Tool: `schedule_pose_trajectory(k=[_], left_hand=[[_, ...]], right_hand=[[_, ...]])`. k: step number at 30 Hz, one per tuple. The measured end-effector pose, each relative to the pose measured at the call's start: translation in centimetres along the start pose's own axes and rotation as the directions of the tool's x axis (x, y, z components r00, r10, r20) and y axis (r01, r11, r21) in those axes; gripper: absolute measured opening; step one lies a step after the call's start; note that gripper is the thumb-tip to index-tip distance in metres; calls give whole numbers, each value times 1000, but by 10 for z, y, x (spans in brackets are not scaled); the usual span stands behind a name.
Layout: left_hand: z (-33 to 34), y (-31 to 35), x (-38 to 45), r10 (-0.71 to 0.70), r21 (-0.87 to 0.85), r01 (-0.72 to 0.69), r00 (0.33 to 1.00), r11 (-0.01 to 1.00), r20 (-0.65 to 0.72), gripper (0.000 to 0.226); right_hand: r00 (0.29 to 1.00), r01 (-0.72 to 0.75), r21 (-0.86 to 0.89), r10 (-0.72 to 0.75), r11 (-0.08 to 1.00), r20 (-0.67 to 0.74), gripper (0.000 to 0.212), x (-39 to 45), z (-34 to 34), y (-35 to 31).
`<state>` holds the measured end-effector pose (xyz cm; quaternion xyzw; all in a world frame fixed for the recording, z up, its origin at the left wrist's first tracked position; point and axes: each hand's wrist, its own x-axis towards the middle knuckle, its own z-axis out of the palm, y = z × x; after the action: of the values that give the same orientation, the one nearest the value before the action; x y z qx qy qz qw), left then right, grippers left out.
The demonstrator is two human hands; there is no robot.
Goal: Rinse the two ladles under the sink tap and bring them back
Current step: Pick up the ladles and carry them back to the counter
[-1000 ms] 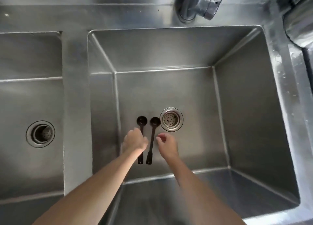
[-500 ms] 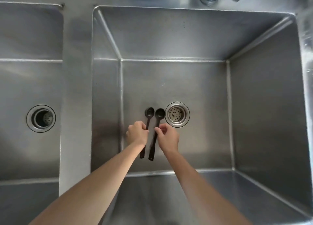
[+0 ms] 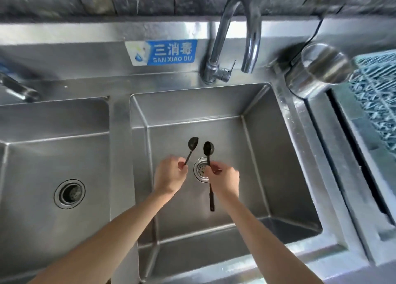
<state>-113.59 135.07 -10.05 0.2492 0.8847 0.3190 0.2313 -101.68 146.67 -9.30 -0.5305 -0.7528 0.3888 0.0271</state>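
Over the right sink basin [image 3: 278,155], your left hand [image 3: 169,175] and right hand [image 3: 225,181] each grasp a black ladle [image 3: 192,143] [image 3: 207,147], tap [image 3: 235,37] at the back edge.

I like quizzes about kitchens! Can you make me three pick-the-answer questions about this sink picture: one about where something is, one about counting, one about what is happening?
1. Where is the blue sign?
A) on the wall behind the sink
B) in the basin
C) on the cup

2. How many ladles are held?
A) one
B) two
C) three

3. Is water running from the tap?
A) yes
B) no
C) it is dripping

Answers: A, it sits left of the tap; B, left hand holds one ladle, right hand the other ladle; B, no stream shows.
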Motion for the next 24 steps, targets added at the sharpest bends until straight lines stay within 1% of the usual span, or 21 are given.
schedule_pose_trajectory(k=[4, 7, 8, 9, 11, 12, 13, 15, 17, 18, 19, 20, 22, 23, 24], left_hand=[[-47, 26, -4, 127, 179, -126, 992, 976, 8, 11], [-70, 38, -7, 256, 269, -239, 966, 933, -26, 13], [-76, 40, -8, 280, 312, -261, 960, 913, -17, 14], [-81, 42, -10, 291, 392, -281, 956, 876, 36, 16], [-88, 44, -11, 249, 587, -298, 954, 753, 165, 21], [-92, 45, -11, 224, 630, -303, 953, 715, 204, 22], [-96, 45, -11, 217, 647, -306, 952, 698, 216, 22], [-101, 48, -12, 257, 638, -312, 949, 704, 180, 22], [-106, 54, -16, 326, 585, -333, 937, 739, 122, 17], [-107, 55, -18, 366, 553, -349, 927, 757, 85, 13], [-109, 56, -21, 388, 552, -348, 921, 758, 48, 10], [-110, 57, -22, 381, 573, -343, 923, 744, 57, 10], [-111, 50, -23, 255, 656, -288, 956, 698, 149, 16], [-111, 46, -25, 211, 647, -266, 964, 714, 164, 18], [-111, 43, -26, 203, 591, -243, 970, 769, 135, 18]], right_hand=[[988, 107, -91, -116, 990, -105, 11, -13, -45, -27], [927, 257, -148, -287, 955, -242, 9, -20, -67, -40], [921, 267, -197, -310, 943, -238, 7, -22, -71, -42], [941, 234, -258, -286, 937, -184, 8, -22, -76, -44], [992, 91, -391, -116, 916, -43, 13, -23, -83, -42], [997, 53, -412, -69, 910, -23, 13, -24, -87, -39], [997, 40, -403, -60, 914, -38, 13, -25, -90, -36], [986, 60, -365, -112, 929, -122, 14, -33, -94, -32], [953, 122, -313, -199, 942, -226, 20, -41, -98, -32], [934, 157, -276, -234, 948, -272, 19, -45, -99, -31], [926, 169, -256, -242, 952, -289, 17, -48, -99, -31], [940, 147, -255, -215, 956, -264, 17, -50, -100, -32], [991, 33, -305, -71, 952, -116, 18, -52, -100, -29], [998, -8, -327, -12, 945, -59, 17, -54, -99, -25], [999, -25, -328, 9, 944, -51, 17, -56, -98, -22]])
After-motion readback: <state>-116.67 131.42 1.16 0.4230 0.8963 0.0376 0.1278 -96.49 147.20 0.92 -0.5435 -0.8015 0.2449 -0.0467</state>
